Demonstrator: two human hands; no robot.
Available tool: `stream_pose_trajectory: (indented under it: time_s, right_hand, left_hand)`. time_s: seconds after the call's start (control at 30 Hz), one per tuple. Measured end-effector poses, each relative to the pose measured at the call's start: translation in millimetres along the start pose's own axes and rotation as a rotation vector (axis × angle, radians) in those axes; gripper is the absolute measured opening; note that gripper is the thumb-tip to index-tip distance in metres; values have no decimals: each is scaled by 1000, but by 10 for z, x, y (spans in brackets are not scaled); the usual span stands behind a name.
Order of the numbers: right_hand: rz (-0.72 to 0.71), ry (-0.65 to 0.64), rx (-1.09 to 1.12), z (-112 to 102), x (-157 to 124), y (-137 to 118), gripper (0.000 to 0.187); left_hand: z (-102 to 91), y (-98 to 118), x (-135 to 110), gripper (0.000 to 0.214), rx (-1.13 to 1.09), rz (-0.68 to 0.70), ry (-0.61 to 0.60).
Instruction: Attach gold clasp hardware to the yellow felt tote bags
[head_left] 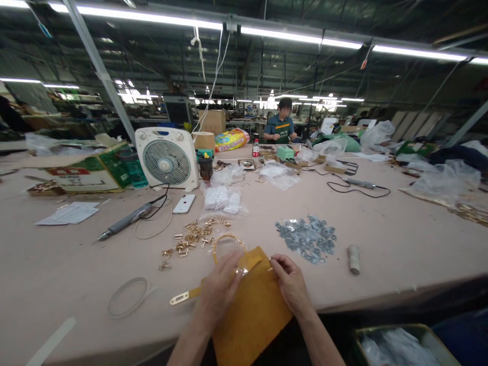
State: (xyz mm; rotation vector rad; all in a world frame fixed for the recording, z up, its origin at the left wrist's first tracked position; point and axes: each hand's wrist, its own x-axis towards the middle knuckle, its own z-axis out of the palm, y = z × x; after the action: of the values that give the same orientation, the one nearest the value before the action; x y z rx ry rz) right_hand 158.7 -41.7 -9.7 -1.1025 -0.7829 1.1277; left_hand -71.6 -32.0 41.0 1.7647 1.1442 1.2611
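A mustard-yellow leather piece (251,310) with a round wrapped handle (227,239) lies at the near table edge. My left hand (221,290) rests on its upper left, fingers closed on clear plastic wrapping (241,270) at the top. My right hand (290,282) pinches something small at the top right edge of the piece; what it holds is too small to make out. A gold-tipped strap (185,296) sticks out to the left. Loose gold fittings (190,236) lie just beyond.
A pile of small silver plates (307,239) and a grey roll (354,258) lie to the right. An electric screwdriver (124,222), phone (184,203), box fan (166,158), plastic bags (221,199) and cardboard box (82,170) stand further back. A person (281,127) works at the far side.
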Motion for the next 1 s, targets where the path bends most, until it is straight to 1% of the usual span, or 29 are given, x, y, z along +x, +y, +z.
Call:
stream_pose_trajectory:
  time_s: [0.03,0.1,0.17,0.27,0.37,0.53,0.63,0.77,0.87,1.0]
  right_hand:
    - [-2,-13,-11,-2,-2,-4,39]
    - [-8,-43,-25,-6,-9,-17,38]
    - [-10,-77,-37,-7,-16,-35,38]
    - [6,-121,-46,-3,-20,-56,38]
    - [20,-143,-82,2,-14,-66,39]
    - [9,-181,-119,2,-4,-73,35]
    - [42,-209,-86,-10,-2,-76,36]
    - [74,-244,-62,-22,-2,-94,37]
    - [83,-255,-42,-11,-6,-120,35]
    - [69,-232,-36,13,-22,-137,36]
  left_hand:
    - [136,41,18,47,-24,3,-58]
    - [367,75,49,51,-54,21,-133]
    - [531,53,69,46,-85,25,-152]
    - [653,-31,69,34,-135,-3,-132]
    - [671,-97,51,32,-166,-17,-120]
    - [644,-111,36,31,-161,28,-86]
    - [642,-117,16,29,-128,73,-64]
    - [643,-157,-29,31,-31,121,-54]
    - [648,-181,-46,30,2,119,-44]
    - [676,-178,-39,29,-64,80,-49]
